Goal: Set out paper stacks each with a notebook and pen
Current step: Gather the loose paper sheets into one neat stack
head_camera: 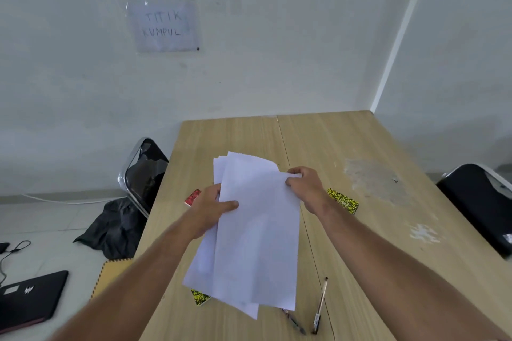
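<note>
Above the wooden table [360, 141] I hold a loose sheaf of white paper sheets [257, 230]. My left hand [210, 210] grips its left edge with the thumb on top. My right hand [304, 188] pinches the far right corner of the top sheet. A yellow-and-black notebook [343, 201] lies on the table behind my right wrist. Another yellow-and-black notebook [200, 297] peeks out under the sheets near me. A red notebook [192, 197] shows past my left hand. One pen [320, 306] lies near the front edge, and a second pen [294, 322] is partly hidden by the paper.
A black chair [145, 171] stands at the table's left side and another black chair [482, 202] at the right. On the floor to the left lie a dark bag [113, 227], a closed laptop [27, 299] and a brown spiral notebook [110, 271].
</note>
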Available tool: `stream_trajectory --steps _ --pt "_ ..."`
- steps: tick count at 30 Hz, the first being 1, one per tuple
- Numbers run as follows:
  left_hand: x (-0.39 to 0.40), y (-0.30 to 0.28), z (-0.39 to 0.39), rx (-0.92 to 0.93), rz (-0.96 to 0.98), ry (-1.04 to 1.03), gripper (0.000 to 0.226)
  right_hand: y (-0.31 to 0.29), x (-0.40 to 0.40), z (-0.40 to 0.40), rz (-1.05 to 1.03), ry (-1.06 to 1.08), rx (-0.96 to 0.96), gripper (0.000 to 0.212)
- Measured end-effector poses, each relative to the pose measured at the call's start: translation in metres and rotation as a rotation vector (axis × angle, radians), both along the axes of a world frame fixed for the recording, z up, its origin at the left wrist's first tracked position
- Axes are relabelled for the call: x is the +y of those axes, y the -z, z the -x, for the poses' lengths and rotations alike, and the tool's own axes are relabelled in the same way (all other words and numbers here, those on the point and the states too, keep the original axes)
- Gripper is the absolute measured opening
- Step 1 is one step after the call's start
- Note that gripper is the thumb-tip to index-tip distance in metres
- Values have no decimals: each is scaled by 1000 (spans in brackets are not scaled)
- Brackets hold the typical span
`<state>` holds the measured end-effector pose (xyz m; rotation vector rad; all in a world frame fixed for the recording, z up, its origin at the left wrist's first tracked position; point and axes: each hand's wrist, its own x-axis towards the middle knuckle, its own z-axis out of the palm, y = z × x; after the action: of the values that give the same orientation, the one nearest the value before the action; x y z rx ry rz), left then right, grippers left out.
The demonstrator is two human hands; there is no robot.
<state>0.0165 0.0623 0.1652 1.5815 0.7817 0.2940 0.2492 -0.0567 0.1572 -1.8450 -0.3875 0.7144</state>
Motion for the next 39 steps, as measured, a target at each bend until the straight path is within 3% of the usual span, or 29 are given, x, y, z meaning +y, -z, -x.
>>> stream_trajectory --steps 1,4,6,8,9,11,13,21,26,31,39 --pt "-1 2 -1 -29 44 -18 33 6 -3 0 -1 11 19 44" --pt "1 14 -2 -99 179 -59 56 23 -17 10 77 20 185 114" --pt "2 23 -1 -144 286 -81 79 39 -30 16 107 -81 358 128" --pt "3 32 -2 -188 387 -52 88 50 -46 24 4 -267 584 96" --pt "2 32 -1 -211 428 -36 84 53 -51 30 -82 -347 673 78" --pt "-5 27 1 -212 507 -26 62 54 -61 41 -168 -425 764 60" --pt "-8 24 2 -150 586 -74 44 56 -66 47 -200 -416 831 58" --pt "0 44 14 -56 629 -215 29 67 -72 67 -270 -319 967 64" --pt "13 65 38 43 454 -164 38 89 -61 63 -197 -320 812 52" --pt "12 71 29 158 240 -148 48 88 -53 45 -52 -229 405 42" --pt "-1 57 -60 -76 240 -296 31 53 -66 4 -62 -29 -50 33"
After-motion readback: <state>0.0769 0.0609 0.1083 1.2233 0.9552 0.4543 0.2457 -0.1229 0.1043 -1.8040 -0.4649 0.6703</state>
